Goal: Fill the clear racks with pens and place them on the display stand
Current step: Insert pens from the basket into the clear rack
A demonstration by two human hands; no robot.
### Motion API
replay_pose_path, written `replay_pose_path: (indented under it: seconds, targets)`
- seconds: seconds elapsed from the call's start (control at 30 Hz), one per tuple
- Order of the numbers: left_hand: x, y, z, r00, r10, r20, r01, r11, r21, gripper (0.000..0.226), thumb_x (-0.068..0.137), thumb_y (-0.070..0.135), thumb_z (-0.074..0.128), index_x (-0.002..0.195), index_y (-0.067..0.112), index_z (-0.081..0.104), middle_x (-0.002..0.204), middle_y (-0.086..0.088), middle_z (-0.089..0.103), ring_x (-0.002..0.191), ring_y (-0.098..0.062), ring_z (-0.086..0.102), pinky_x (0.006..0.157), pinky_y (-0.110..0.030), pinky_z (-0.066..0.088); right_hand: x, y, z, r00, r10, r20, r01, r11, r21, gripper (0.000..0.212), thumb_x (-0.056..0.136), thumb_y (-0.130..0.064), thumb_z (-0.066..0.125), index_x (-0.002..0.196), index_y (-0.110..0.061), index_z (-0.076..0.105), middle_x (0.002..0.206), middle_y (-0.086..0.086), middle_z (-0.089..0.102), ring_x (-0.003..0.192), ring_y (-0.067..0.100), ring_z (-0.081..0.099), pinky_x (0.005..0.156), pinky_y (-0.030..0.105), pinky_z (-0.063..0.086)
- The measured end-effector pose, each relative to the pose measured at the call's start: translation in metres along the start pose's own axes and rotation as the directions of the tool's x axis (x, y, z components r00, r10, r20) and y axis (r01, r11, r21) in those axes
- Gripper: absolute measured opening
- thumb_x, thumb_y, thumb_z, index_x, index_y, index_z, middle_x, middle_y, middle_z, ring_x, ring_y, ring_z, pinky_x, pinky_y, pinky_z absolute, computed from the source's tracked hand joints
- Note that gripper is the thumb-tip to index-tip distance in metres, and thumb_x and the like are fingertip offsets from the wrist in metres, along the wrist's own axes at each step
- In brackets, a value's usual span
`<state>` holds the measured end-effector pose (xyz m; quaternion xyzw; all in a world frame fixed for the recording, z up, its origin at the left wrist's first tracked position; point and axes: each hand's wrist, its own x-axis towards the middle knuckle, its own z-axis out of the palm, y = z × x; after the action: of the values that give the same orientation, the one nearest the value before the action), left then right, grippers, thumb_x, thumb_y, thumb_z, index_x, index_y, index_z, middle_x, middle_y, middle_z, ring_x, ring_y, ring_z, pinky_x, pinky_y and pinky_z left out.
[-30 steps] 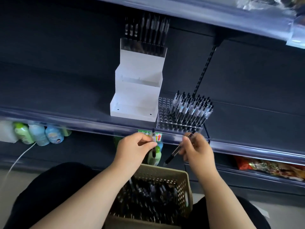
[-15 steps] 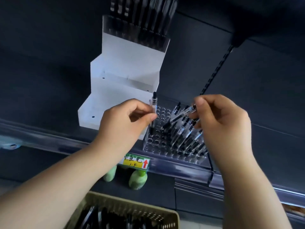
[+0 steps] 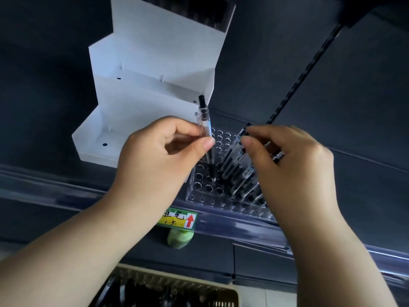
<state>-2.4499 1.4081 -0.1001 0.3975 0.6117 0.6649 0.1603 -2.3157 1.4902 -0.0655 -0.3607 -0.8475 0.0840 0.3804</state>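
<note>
The clear rack (image 3: 200, 185) stands on the dark shelf (image 3: 332, 107), at its front edge. It is a see-through plastic block drilled with rows of round holes. The holes on its left side are unfilled, while its right side holds a close bunch of pens (image 3: 241, 176) with clear barrels and dark parts, all leaning the same way. Above the left holes the left hand (image 3: 161, 151) pinches a pen (image 3: 204, 127) between thumb and forefinger fingers, nearly upright, black cap end up and tip down at a hole. The right hand (image 3: 292, 165), over the filled side, pinches the top of another pen (image 3: 235, 147) at the left edge of the bunch. Just beside the rack on its left and behind it rises the display stand (image 3: 150, 89), white, smooth and stepped. Its top step carries a second rack (image 3: 199, 14) of dark pens, blurred. Below the rack, a clear rail (image 3: 232, 220) along the shelf edge bears a yellow-and-green label (image 3: 179, 219) with handwritten characters, a "1 5" and a red upward arrow. A pale green bottle (image 3: 180, 238) shows under the label. Lower still, a beige perforated basket (image 3: 221, 300) holds dark pens.
</note>
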Motion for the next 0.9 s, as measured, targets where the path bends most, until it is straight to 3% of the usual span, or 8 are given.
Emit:
replay_pose_path:
  seconds: [0.23, 0.37, 0.6, 0.77, 0.9]
  targets:
    - [-0.001, -0.002, -0.006, 1.0, -0.019, -0.023, 0.019, 1.0, -0.012, 0.008, 0.074, 0.03, 0.073, 0.08, 0.031, 0.068, 0.079, 0.02, 0.071, 0.074, 0.004, 0.066, 0.065, -0.003, 0.045, -0.001, 0.002, 0.003, 0.993, -0.083, -0.079, 0.076, 0.993, -0.089, 0.011, 0.076, -0.013, 0.072, 0.087, -0.015, 0.073, 0.071, -0.013, 0.053, 0.073, 0.024, 0.06, 0.071, 0.033, 0.049]
    - [-0.004, -0.004, -0.003, 1.0, -0.012, -0.002, 0.012, 1.0, -0.006, 0.009, 0.073, 0.029, 0.073, 0.078, 0.033, 0.067, 0.08, 0.021, 0.071, 0.075, 0.004, 0.066, 0.066, -0.003, 0.045, -0.005, 0.004, 0.002, 0.991, -0.115, -0.075, 0.103, 0.983, -0.153, 0.014, 0.079, -0.01, 0.065, 0.088, -0.014, 0.074, 0.08, 0.0, 0.07, 0.082, 0.029, 0.059, 0.072, 0.042, 0.05]
    - [-0.01, 0.0, 0.014, 0.994, 0.05, 0.099, -0.053, 0.998, 0.02, 0.011, 0.07, 0.027, 0.074, 0.08, 0.031, 0.07, 0.079, 0.02, 0.071, 0.075, 0.005, 0.066, 0.067, -0.004, 0.047, -0.01, 0.006, -0.004, 0.982, -0.104, -0.158, 0.071, 0.978, -0.198, 0.021, 0.08, -0.011, 0.062, 0.098, -0.013, 0.073, 0.087, 0.005, 0.066, 0.084, 0.03, 0.054, 0.076, 0.029, 0.038]
    - [-0.007, -0.006, 0.027, 0.98, 0.078, 0.183, -0.11, 0.978, 0.175, 0.01, 0.074, 0.021, 0.077, 0.081, 0.024, 0.072, 0.073, 0.018, 0.069, 0.071, 0.005, 0.063, 0.067, -0.004, 0.046, -0.013, 0.006, -0.007, 0.986, -0.07, -0.152, 0.045, 0.986, -0.158, 0.021, 0.082, -0.014, 0.059, 0.099, -0.014, 0.073, 0.088, 0.004, 0.067, 0.086, 0.027, 0.054, 0.078, 0.025, 0.036]
    - [-0.008, -0.018, 0.034, 0.956, 0.077, 0.283, -0.181, 0.915, 0.361, 0.009, 0.078, 0.024, 0.075, 0.083, 0.02, 0.069, 0.073, 0.007, 0.07, 0.068, -0.008, 0.063, 0.068, -0.028, 0.052, -0.015, 0.007, -0.007, 0.987, -0.06, -0.146, 0.038, 0.989, -0.144, 0.021, 0.083, -0.014, 0.058, 0.097, -0.014, 0.073, 0.087, 0.004, 0.067, 0.084, 0.027, 0.054, 0.077, 0.026, 0.037]
